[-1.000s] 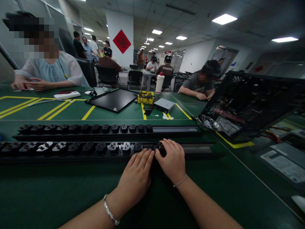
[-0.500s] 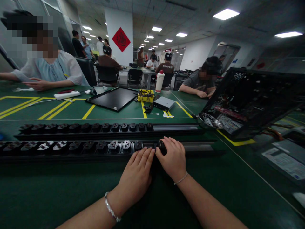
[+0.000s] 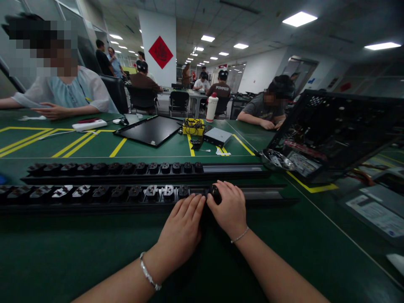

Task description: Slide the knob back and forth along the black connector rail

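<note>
Two long black rails lie across the green table, each filled with several black socket modules. On the near rail [image 3: 94, 194], my right hand [image 3: 229, 207] is closed on a small black socket module [image 3: 216, 194], which it holds at the rail's open channel. My left hand [image 3: 181, 227] lies beside it with its fingers stretched flat against the rail's front edge, holding nothing. The far rail [image 3: 126, 169] lies untouched behind.
A black crate [image 3: 334, 130] of parts and a metal bowl [image 3: 274, 160] stand at the right. Further back are a black panel [image 3: 148, 131], a yellow box [image 3: 193, 127], a grey box [image 3: 217, 137] and a white bottle [image 3: 211, 108]. People sit at the table's far side.
My hands have barely moved. The camera has tilted slightly, and the person at the far left has moved an arm.
</note>
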The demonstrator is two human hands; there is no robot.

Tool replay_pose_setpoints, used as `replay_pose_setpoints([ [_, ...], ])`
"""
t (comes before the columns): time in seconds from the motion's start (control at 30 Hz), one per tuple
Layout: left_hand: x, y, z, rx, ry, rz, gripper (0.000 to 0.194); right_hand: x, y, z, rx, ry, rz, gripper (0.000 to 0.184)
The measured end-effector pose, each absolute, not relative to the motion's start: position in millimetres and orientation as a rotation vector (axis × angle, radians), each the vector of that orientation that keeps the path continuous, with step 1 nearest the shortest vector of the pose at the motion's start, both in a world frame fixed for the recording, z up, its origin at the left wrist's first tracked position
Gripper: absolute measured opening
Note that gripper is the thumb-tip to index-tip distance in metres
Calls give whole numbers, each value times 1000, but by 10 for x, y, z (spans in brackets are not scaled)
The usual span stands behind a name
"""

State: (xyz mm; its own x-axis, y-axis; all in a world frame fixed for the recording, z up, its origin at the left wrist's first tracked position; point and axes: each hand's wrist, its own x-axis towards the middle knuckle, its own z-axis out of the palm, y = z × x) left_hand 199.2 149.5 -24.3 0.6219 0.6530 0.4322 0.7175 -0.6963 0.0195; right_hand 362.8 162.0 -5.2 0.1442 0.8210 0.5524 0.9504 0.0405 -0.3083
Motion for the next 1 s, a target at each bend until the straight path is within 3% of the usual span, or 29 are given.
replay_pose_setpoints([
  [1.0, 1991, 1499, -227, -2691, -1143, -620, 64, 3647, 1640, -77, -1771, -1683, -259, 29],
])
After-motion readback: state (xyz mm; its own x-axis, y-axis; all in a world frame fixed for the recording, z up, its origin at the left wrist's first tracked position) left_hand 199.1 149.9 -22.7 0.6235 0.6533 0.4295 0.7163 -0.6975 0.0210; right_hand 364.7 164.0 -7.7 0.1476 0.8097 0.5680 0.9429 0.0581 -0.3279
